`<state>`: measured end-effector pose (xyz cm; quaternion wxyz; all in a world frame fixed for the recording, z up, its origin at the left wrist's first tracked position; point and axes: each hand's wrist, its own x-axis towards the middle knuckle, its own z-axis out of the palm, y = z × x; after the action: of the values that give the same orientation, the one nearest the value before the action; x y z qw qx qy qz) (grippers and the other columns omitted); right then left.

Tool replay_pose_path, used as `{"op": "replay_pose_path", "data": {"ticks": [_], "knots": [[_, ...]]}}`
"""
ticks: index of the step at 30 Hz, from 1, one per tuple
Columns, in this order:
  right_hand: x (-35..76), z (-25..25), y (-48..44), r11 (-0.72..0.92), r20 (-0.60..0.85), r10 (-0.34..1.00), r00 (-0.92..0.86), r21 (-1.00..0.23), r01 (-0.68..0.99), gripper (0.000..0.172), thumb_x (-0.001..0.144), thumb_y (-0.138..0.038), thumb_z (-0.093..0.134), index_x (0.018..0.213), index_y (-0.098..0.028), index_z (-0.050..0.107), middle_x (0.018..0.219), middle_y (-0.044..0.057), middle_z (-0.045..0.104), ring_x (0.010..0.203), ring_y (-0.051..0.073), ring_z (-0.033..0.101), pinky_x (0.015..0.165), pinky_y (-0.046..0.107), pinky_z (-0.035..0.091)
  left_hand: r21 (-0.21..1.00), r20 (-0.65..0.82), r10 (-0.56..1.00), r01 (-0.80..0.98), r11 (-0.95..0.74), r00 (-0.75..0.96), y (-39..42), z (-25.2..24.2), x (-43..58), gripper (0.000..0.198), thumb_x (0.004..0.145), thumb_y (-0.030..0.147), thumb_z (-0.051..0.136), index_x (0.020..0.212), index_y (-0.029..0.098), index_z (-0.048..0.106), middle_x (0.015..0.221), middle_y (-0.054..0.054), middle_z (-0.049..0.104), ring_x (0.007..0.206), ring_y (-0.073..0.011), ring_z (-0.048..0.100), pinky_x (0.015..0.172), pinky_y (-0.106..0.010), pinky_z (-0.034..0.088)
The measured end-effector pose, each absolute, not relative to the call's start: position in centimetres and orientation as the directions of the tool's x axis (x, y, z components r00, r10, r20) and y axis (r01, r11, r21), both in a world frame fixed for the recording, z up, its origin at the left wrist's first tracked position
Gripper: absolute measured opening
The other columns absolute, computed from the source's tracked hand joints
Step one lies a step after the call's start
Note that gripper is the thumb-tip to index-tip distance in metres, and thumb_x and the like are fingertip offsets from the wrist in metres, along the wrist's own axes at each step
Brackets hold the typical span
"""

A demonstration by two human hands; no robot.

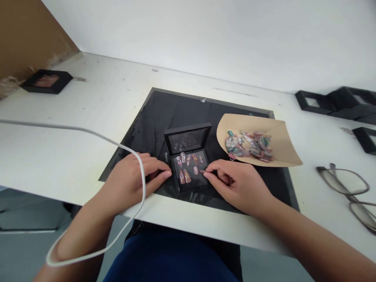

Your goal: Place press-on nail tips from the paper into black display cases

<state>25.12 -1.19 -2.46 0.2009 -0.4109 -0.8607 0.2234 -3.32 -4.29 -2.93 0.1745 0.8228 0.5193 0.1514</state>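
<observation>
Right hand clamps a slim pinkish nail-shaped piece, long axis toward nine o'clock, at three o'clock of the open square black case; left hand at nine, can't tell its grip.

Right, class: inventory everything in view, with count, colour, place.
Open box: one, black, on mat
Nail-shaped pieces: several, mostly pinkish, in open box
Paper tray: one, tan, on mat
Loose pieces: many, mixed colours, in tray
Mat: one, black, on table
Table: one, white, under mat
Wall: one, white, behind
Panel: one, brown, upper left
Windowed box: one, black, far left
Other boxes: several, black, far right
Glasses: one pair, dark, right
Cable: one, white, looping at left
Garment: one, blue, bottom centre
Left hand: one, at open box's left edge
Right hand: one, pinching slim piece at box's right edge
</observation>
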Motion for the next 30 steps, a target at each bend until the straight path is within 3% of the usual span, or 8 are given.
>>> {"op": "replay_pose_path", "data": {"ticks": [3,8,24,30], "knots": [[25.3,-2.9,-1.5,0.713,0.358,0.701,-0.617,-0.381,0.589,0.014,0.095,-0.021,0.06,0.088,-0.017,0.071,0.07,-0.001,0.071,0.061,0.011,0.062,0.062,0.026,0.041,0.45,0.065,0.906,0.798,-0.401,0.419,-4.3,-2.9,-3.3,0.019,0.099,0.039,0.055,0.1,0.026,0.069,0.08,0.003,0.069,0.074,-0.0144,0.06,0.072,-0.031,0.039],[25.0,-3.1,-1.9,0.786,0.378,0.61,-0.696,-0.174,0.594,0.021,0.096,-0.018,0.056,0.086,-0.017,0.074,0.068,0.003,0.073,0.063,0.014,0.064,0.061,0.029,0.04,0.438,0.071,0.906,0.803,-0.404,0.417,-4.2,-2.9,-3.2,0.021,0.099,0.04,0.054,0.1,0.025,0.069,0.077,0.003,0.068,0.072,-0.0153,0.059,0.072,-0.032,0.038],[24.6,-2.1,-2.1,0.827,0.436,0.444,-0.783,0.138,0.545,0.021,0.092,-0.012,0.06,0.074,-0.018,0.068,0.057,-0.001,0.06,0.056,0.013,0.049,0.054,0.034,0.03,0.433,0.093,0.9,0.797,-0.422,0.426,-4.3,-2.9,-3.3,0.021,0.099,0.04,0.054,0.1,0.025,0.069,0.079,0.001,0.069,0.073,-0.0157,0.06,0.072,-0.032,0.039],[24.4,-1.5,-2.5,0.765,0.38,0.524,-0.763,0.184,0.617,0.022,0.087,-0.01,0.062,0.067,-0.019,0.062,0.057,0.0,0.055,0.057,0.016,0.047,0.056,0.035,0.029,0.429,0.109,0.897,0.794,-0.431,0.428,-4.2,-3.1,-3.3,0.02,0.099,0.04,0.056,0.1,0.025,0.069,0.072,0.002,0.066,0.068,-0.0144,0.057,0.069,-0.032,0.039]]}}
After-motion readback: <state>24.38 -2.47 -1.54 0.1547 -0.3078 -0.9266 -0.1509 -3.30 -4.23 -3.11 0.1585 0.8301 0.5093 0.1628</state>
